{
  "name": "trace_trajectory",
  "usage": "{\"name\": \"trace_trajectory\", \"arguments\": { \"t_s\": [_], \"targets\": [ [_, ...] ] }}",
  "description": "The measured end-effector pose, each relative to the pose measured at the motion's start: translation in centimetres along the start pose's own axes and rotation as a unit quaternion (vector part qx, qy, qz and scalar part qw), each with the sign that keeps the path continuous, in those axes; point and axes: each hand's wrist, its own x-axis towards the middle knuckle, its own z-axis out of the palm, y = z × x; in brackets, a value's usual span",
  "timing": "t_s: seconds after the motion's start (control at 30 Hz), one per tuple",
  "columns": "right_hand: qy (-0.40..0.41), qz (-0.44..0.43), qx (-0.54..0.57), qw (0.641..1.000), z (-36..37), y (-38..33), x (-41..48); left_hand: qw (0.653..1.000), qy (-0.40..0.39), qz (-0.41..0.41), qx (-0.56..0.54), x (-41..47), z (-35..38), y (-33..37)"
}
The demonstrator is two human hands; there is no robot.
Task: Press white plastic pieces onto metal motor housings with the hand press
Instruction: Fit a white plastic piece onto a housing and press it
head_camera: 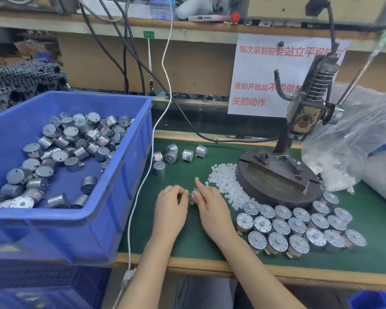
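Note:
My left hand [170,202] and my right hand [211,200] meet over the green mat, and together they hold one small metal motor housing [192,198], mostly hidden by the fingers. My right index finger points up and away. A heap of white plastic pieces [224,178] lies just right of the hands, against the round base of the hand press [279,179]. Several loose motor housings [171,156] lie farther back on the mat. Rows of housings with white pieces on top [296,226] stand at the right front.
A blue bin [129,139] with several motor housings fills the left side. A clear plastic bag of white pieces [352,141] sits right of the press. A white cable [147,175] runs down the mat's left edge. The press lever [361,72] slants up at the right.

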Motion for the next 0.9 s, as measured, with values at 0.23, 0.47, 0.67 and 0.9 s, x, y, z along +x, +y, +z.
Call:
{"name": "trace_trajectory", "arguments": {
  "t_s": [0.23,0.47,0.67,0.9],
  "targets": [
    [-0.004,-0.026,0.013,1.000,-0.06,-0.17,-0.05,1.000,-0.003,-0.004,0.000,0.02,0.00,-0.04],
    [0.003,-0.032,0.007,0.999,0.12,-0.02,0.11,1.000,-0.005,-0.004,-0.004,0.04,0.05,-0.19],
    [0.011,-0.057,-0.046,0.997,0.32,-0.25,0.19,1.000,-0.006,-0.006,-0.007,-0.07,-0.07,0.06],
    [0.013,-0.087,-0.148,0.985,0.68,-0.70,0.03,0.999,0.023,-0.024,-0.024,-0.10,-0.25,0.09]
  ]
}}
